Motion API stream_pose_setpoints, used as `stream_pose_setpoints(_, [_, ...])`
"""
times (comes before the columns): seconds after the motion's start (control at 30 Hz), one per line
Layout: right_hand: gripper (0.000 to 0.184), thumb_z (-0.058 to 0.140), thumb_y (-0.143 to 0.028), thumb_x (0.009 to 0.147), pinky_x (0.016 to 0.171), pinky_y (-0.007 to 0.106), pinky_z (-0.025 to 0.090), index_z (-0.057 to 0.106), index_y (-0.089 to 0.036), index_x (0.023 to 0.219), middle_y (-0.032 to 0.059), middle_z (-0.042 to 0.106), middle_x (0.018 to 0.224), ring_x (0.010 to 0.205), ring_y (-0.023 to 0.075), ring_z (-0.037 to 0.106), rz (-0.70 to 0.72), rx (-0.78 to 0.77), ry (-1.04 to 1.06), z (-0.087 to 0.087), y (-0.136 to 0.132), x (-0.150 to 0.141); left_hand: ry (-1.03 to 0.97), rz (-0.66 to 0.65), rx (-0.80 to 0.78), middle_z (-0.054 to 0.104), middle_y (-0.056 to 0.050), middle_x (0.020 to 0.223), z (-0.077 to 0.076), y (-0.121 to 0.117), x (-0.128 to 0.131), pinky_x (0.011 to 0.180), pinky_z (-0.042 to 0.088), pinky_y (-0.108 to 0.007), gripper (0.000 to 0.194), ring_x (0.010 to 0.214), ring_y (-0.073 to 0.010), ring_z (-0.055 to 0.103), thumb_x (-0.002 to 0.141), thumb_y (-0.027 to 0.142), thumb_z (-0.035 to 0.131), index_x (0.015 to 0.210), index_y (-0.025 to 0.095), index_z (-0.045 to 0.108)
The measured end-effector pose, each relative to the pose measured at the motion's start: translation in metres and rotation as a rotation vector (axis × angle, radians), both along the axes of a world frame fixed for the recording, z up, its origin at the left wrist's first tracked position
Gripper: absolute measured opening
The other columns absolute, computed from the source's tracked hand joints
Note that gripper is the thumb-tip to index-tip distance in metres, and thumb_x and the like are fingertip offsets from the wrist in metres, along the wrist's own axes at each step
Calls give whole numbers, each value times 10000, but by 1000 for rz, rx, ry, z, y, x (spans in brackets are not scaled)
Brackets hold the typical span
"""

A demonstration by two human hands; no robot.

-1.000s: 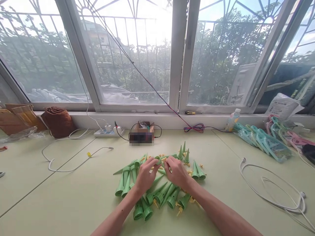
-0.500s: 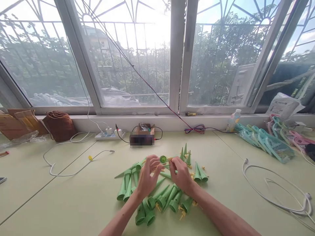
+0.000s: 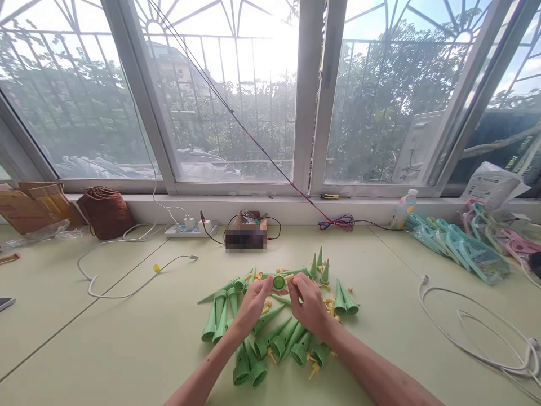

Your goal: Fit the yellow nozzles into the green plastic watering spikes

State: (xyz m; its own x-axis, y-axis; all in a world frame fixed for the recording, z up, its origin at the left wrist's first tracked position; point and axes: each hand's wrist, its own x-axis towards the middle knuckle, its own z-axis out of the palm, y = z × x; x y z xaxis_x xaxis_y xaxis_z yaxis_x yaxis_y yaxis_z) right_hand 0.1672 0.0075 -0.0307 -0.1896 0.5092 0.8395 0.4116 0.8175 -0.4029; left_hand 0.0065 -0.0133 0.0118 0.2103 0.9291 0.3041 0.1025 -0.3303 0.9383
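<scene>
My left hand (image 3: 255, 300) is closed around a green plastic cone (image 3: 279, 282), whose round open end faces me. My right hand (image 3: 307, 299) pinches a small yellow plastic piece (image 3: 289, 277) at the right side of that cone's rim; whether it sits in the cone I cannot tell. Around and below both hands lie several more green cones (image 3: 240, 363), some with open ends toward me. Small yellow pieces (image 3: 313, 370) are scattered among them. Beyond my right hand, a few green cones (image 3: 325, 273) stand point up, and a pair (image 3: 345, 301) lies to the right.
A white cable (image 3: 139, 293) runs over the table on the left, and another white cable (image 3: 473, 355) lies coiled on the right. Along the back are a power strip (image 3: 190, 230), a small box (image 3: 246, 237), a bottle (image 3: 404, 208), bagged teal items (image 3: 469, 251) and a brown pouch (image 3: 105, 213).
My left fingers, spread before, have closed around the green cone. The cone has shifted slightly down, and the yellow piece in my right hand stays at its side. The view has shifted a little.
</scene>
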Motion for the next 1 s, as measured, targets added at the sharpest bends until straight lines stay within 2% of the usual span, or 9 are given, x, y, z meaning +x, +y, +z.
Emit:
stream_pose_setpoints(0.13, [254, 389, -133, 996, 588, 258, 359, 411, -210, 755, 7, 465, 721, 622, 142, 441, 2, -12, -5, 0, -1, 0, 22, 28, 32, 523, 1, 570, -1, 0, -2, 661, 439, -275, 552, 558, -138, 456, 931, 565, 451, 574, 160, 568])
stream_pose_setpoints(0.23, [262, 388, -135, 997, 582, 256, 348, 396, -212, 746, 0, 452, 709, 611, 140, 428, -6, -8, -9, 1, -1, 0, 71, 25, 66, 491, 4, 609, 0, 0, -3, 616, 396, -252, 530, 594, -137, 430, 927, 580, 441, 617, 160, 535])
stream_pose_setpoints(0.4, [276, 388, -152, 1000, 545, 256, 322, 373, -217, 732, -9, 422, 683, 571, 138, 391, -30, 5, -14, 3, 0, 1, 124, 8, 90, 607, -43, 806, 3, -2, -2, 701, 454, -266, 425, 755, -183, 539, 928, 536, 474, 849, 153, 640])
stream_pose_setpoints(0.57, [261, 382, -141, 997, 557, 257, 336, 384, -216, 747, 4, 452, 709, 592, 143, 417, -19, -12, -18, 3, 0, 3, 60, -149, 83, 650, -104, 1153, 5, -4, -1, 922, 479, -331, 368, 1044, -250, 599, 953, 426, 500, 1184, 180, 647])
stream_pose_setpoints(0.73, [271, 381, -136, 996, 558, 256, 326, 373, -217, 737, -2, 439, 705, 590, 142, 405, -17, -20, -16, 2, -1, 4, 24, -187, 66, 613, -100, 1290, -2, 1, -4, 995, 460, -363, 376, 1180, -268, 563, 961, 379, 515, 1288, 217, 604])
stream_pose_setpoints(0.87, [277, 388, -135, 993, 553, 255, 317, 371, -216, 729, -6, 433, 698, 583, 139, 395, -26, -21, -25, 0, 1, 5, 39, -164, 54, 610, -107, 1306, -10, 4, -6, 978, 477, -372, 406, 1162, -265, 579, 953, 373, 537, 1330, 227, 569])
stream_pose_setpoints(1.0, [280, 387, -142, 997, 561, 252, 331, 384, -216, 727, -2, 441, 704, 592, 141, 411, -28, -24, -36, 1, 2, 5, 57, -138, 54, 618, -115, 1293, -11, 4, -5, 984, 481, -388, 417, 1122, -253, 599, 946, 372, 546, 1334, 220, 564])
